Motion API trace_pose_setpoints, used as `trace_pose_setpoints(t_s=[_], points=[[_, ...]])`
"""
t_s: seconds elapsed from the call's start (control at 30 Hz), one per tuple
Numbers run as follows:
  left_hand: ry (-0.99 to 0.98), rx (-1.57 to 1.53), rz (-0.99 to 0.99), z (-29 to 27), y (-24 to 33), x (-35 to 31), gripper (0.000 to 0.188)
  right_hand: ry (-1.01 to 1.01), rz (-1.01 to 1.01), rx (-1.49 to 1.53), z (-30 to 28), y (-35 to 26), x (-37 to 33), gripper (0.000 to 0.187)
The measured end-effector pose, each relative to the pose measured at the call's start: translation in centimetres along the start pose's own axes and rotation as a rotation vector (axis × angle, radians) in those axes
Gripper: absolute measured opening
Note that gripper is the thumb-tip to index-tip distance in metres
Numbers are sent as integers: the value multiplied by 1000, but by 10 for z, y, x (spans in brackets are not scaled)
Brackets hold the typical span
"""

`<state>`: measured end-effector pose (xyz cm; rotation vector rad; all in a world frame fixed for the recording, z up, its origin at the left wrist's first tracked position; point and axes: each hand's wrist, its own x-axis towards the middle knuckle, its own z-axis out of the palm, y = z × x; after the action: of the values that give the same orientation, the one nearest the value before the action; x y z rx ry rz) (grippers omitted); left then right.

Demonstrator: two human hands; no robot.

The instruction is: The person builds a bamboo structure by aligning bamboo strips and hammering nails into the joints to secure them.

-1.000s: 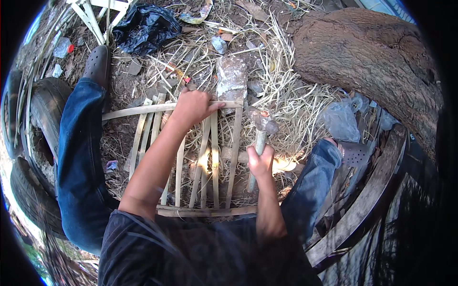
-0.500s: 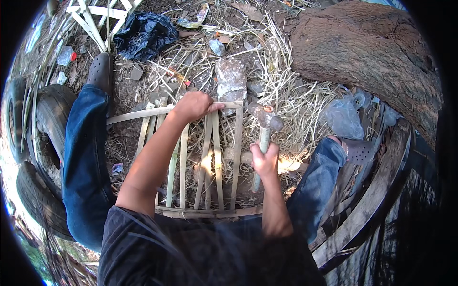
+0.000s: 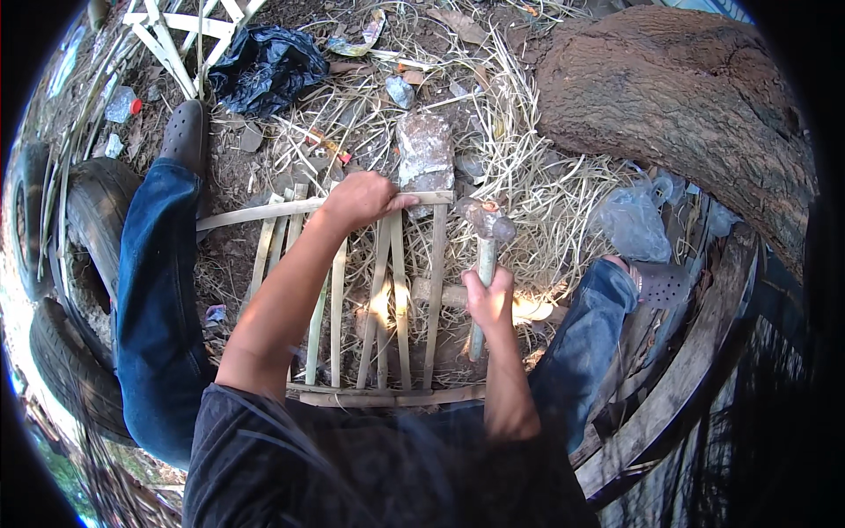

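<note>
My left hand [image 3: 359, 201] is closed on a long pale wooden strip [image 3: 255, 214] that runs crosswise over the tops of several upright slats [image 3: 399, 290]. Its thumb lies along the strip, close to the strip's right end. Under that end sits a whitish, rough-faced block [image 3: 425, 150]. In my right hand [image 3: 490, 297] is a hammer [image 3: 487, 257], gripped by its pale handle with the head up. The hammer head is just right of the corner where the strip meets the last slat. At the near ends of the slats, another crosswise strip [image 3: 387, 399] lies close to my body.
A thick tree trunk [image 3: 669, 97] crosses the far right. Clear plastic bags [image 3: 635, 220] lie beside my right foot. Old tyres [image 3: 95, 207] stand at the left, and a black plastic bag [image 3: 268, 69] lies beyond. Shavings [image 3: 519, 176] litter the soil.
The hammer has dropped slightly toward me and to the left. The strip's right end and the slat top under it have shifted a little; my left hand keeps its hold.
</note>
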<state>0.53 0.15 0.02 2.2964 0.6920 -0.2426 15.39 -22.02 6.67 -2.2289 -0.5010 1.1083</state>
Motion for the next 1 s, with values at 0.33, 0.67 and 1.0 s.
trace_pose_setpoints(t_s=[0.33, 0.67, 1.0], points=[[-60, -94, 38, -3, -4, 3, 59, -15, 3, -6, -1, 5, 3, 27], [-76, -129, 42, 5, -14, 7, 68, -20, -43, 24, -2, -1, 2, 24], [-129, -91, -7, 5, -14, 6, 64, 24, -90, 48, 4, 1, 5, 24]])
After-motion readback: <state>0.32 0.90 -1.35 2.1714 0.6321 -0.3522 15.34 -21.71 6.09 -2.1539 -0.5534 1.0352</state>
